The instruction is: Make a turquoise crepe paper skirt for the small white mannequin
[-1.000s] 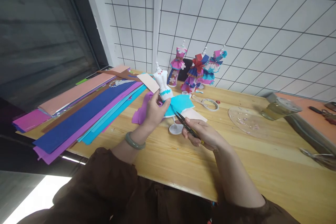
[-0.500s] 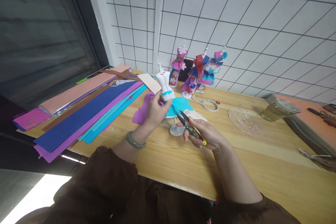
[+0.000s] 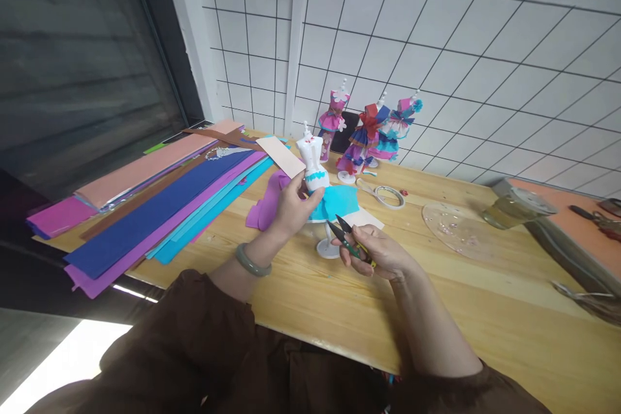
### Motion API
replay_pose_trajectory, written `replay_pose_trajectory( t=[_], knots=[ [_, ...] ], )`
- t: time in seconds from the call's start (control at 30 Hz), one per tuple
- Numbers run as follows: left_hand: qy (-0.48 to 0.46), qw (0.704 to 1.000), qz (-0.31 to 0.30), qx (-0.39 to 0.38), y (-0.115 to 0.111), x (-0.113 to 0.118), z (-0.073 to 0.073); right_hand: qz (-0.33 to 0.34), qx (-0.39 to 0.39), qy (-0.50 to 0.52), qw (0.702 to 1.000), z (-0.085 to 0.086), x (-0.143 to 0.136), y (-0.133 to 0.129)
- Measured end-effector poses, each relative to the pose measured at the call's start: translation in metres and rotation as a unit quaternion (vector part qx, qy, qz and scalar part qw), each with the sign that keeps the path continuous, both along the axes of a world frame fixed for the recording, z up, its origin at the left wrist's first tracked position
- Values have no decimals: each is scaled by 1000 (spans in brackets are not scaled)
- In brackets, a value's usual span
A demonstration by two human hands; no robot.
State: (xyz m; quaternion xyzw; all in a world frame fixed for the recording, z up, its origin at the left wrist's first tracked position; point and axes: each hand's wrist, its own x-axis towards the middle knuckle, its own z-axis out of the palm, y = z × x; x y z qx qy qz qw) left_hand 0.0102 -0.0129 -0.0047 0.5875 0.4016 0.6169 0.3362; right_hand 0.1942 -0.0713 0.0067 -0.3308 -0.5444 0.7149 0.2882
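A small white dress form [image 3: 311, 150] stands at the middle of the table on a round white base [image 3: 328, 248], with a turquoise trim round its hips. My left hand [image 3: 294, 207] grips its hip area from the left, thumb and fingers closed on it. Turquoise paper [image 3: 341, 202] spreads out to the right of the form, just below the trim. In my right hand [image 3: 381, 251] are dark-bladed thread snips [image 3: 350, 242] with green and yellow on the handles. Their blades are apart and point up and left, just below the turquoise paper.
Folded sheets of coloured paper [image 3: 160, 217] cover the table's left side; purple paper [image 3: 266, 204] lies beside the form. Behind are several dressed forms [image 3: 369, 132]. Rightward lie a tape roll [image 3: 389, 197], a clear dish of small beads [image 3: 453, 226] and a lidded cup [image 3: 517, 207].
The dress form has shifted a little to the right and stands straighter, my left hand moving with it. The snips stay in my right hand, their blades slightly lower.
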Motion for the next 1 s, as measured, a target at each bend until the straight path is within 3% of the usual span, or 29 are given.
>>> replay_pose_trajectory(
  t=[0.2, 0.47, 0.6, 0.73, 1.0],
  knots=[
    [-20, 1000, -2, -6, 1, -1, 1, 58, 47, 46, 996, 2, 5, -1],
    [-48, 998, -28, -22, 3, -2, 4, -28, 21, 49, 998, 7, 9, 0],
    [-31, 999, 4, -13, 4, -2, 2, -35, -24, 60, 997, 9, -1, 0],
    [2, 999, 36, 8, 2, -3, 3, -88, -67, 89, 990, 15, -9, -1],
    [10, 998, 45, 37, -3, -4, 8, -121, -38, 109, 986, 12, -8, 1]
  ],
)
